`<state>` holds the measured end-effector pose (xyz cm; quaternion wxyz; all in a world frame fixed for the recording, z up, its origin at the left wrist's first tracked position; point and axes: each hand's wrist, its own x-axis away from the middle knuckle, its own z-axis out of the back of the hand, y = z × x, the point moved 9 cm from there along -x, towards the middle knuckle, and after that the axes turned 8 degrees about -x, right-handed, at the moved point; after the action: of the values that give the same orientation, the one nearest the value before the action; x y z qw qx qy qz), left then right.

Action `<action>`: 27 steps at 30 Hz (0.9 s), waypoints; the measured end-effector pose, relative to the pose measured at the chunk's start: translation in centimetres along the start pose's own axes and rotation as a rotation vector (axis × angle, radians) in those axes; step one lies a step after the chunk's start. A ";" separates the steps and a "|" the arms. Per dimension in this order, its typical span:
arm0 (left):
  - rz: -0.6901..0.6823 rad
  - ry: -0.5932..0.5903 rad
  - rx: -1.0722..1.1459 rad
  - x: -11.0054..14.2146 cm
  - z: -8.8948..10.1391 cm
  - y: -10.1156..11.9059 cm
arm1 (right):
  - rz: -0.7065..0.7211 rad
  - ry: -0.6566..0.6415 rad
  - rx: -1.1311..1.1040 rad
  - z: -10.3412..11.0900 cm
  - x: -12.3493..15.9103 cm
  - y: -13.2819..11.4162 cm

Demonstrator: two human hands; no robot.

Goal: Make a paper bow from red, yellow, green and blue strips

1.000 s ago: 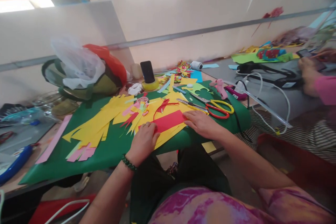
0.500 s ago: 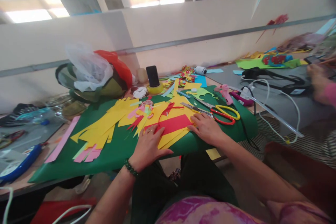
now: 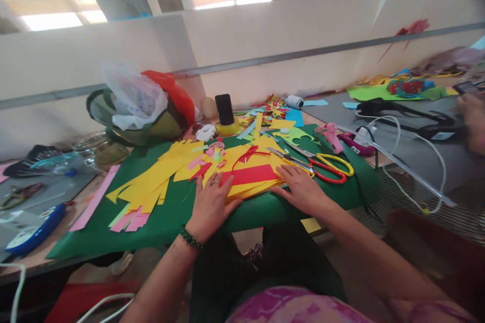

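Observation:
My left hand [image 3: 210, 204] lies flat with fingers spread on yellow paper at the left end of a red paper strip [image 3: 252, 174]. A ring shows on one finger and a dark bead bracelet on the wrist. My right hand [image 3: 301, 187] rests flat, fingers spread, at the strip's right end. The strip lies on yellow paper sheets [image 3: 242, 186] over a large green sheet [image 3: 170, 212]. Neither hand grips anything.
Scissors with red and yellow handles [image 3: 328, 166] and a utility knife [image 3: 282, 155] lie right of the hands. A phone [image 3: 225, 109] stands on a tape roll. A pink glue gun [image 3: 330, 133], white cables [image 3: 409, 161], bags [image 3: 140, 106] and another person's hand [image 3: 473, 121] are nearby.
Both hands shifted slightly on the paper; the left hand slid forward and flattened beside the red strip. The camera view drifted a little to the left and up.

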<state>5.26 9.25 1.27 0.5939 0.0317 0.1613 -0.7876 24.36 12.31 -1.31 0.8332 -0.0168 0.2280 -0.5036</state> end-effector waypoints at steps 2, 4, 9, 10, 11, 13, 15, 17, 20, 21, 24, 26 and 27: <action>-0.008 0.018 0.050 0.4 0.0 -0.4 | 0.129 0.055 -0.053 0.7 0.2 -1.6; 0.020 0.027 0.101 1.0 -0.3 -1.4 | 0.267 0.062 -0.093 0.9 0.3 -3.7; 0.194 0.044 0.311 2.9 -1.7 -4.9 | 0.450 -0.056 -0.015 -0.8 -1.0 -8.4; 0.219 0.055 0.351 3.3 -1.9 -5.3 | 0.461 -0.088 0.007 -1.2 -1.5 -9.1; 0.238 0.072 0.383 3.7 -2.1 -5.6 | 0.465 -0.126 0.028 -1.7 -1.9 -9.7; 0.268 0.113 0.430 4.4 -2.4 -5.9 | 0.454 -0.216 0.070 -2.4 -2.5 -10.5; 0.292 0.167 0.464 5.0 -2.4 -6.1 | 0.438 -0.298 0.114 -2.8 -2.8 -11.0; 0.301 0.211 0.483 5.4 -2.4 -6.4 | 0.425 -0.347 0.147 -2.8 -2.9 -11.2; 0.271 0.222 0.484 5.4 -2.3 -6.5 | 0.414 -0.399 0.161 -2.9 -2.9 -11.2; 0.257 0.210 0.480 5.2 -2.3 -6.6 | 0.415 -0.413 0.164 -3.1 -3.0 -11.1; 0.222 0.175 0.458 4.9 -2.2 -6.6 | 0.437 -0.420 0.180 -3.5 -3.3 -11.1; 0.209 0.170 0.434 4.9 -2.1 -6.6 | 0.457 -0.407 0.177 -3.6 -3.6 -11.2; 0.203 0.170 0.419 4.9 -2.0 -6.6 | 0.468 -0.405 0.174 -3.6 -3.7 -11.4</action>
<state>-2.69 6.85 -0.36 0.6348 0.2364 0.0398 -0.7345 12.05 10.55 -0.31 0.9531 0.0077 0.0113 -0.3024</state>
